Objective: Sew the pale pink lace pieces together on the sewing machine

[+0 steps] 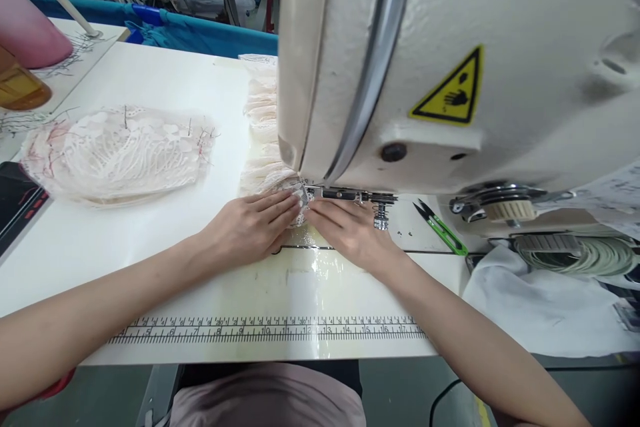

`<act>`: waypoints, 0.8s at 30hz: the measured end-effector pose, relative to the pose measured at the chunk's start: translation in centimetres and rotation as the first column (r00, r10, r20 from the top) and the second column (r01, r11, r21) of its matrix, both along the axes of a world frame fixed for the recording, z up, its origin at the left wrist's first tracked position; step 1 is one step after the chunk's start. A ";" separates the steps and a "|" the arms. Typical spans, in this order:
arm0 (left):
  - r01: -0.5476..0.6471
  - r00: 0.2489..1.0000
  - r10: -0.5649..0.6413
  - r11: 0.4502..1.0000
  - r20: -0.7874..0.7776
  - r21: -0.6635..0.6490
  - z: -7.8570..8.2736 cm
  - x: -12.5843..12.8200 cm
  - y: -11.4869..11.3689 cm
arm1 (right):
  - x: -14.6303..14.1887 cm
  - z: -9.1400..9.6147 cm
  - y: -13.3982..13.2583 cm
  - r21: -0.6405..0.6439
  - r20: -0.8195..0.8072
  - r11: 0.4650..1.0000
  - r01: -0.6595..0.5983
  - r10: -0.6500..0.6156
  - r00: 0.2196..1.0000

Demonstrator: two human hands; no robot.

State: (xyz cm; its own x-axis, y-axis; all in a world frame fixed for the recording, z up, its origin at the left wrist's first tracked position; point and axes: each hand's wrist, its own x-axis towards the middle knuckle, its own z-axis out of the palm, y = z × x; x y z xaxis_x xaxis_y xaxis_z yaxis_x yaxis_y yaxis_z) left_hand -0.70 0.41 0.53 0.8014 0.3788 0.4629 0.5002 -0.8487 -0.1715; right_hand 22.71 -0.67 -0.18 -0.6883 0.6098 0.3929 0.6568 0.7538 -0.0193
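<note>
A strip of pale cream ruffled lace point(260, 113) runs back along the left side of the sewing machine head point(380, 80) and passes under its needle area. My left hand point(255, 223) lies flat at the front end of the lace, its stretched fingers pressing on it just left of the presser foot. Close to the right of the foot is my right hand point(350, 223), fingers extended toward the lace edge and partly under the machine's metal parts. The fingertips of both hands nearly meet there. The needle tip and my right thumb are hidden.
Another gathered lace piece point(130, 153) with loose threads lies at left. Green thread snips point(440, 227) rest right of the needle area. A printed ruler point(270, 330) runs along the front edge. White cloth point(540, 307) hangs at right; a pink thread cone point(30, 27) stands upper left.
</note>
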 end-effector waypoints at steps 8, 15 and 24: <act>-0.034 0.999 0.034 0.999 0.004 0.007 0.2 0.0 0.2 | -0.5 0.0 0.1 0.194 0.080 0.979 -0.057 0.042 0.996; -0.060 0.998 0.060 0.998 0.009 0.009 0.0 0.3 -0.2 | -0.6 -0.1 0.0 0.159 0.048 0.987 -0.023 0.015 0.999; -0.116 0.993 0.116 0.993 -0.017 0.018 -0.1 0.9 -0.9 | -0.5 -0.3 -0.3 0.051 0.016 0.999 -0.004 0.003 1.000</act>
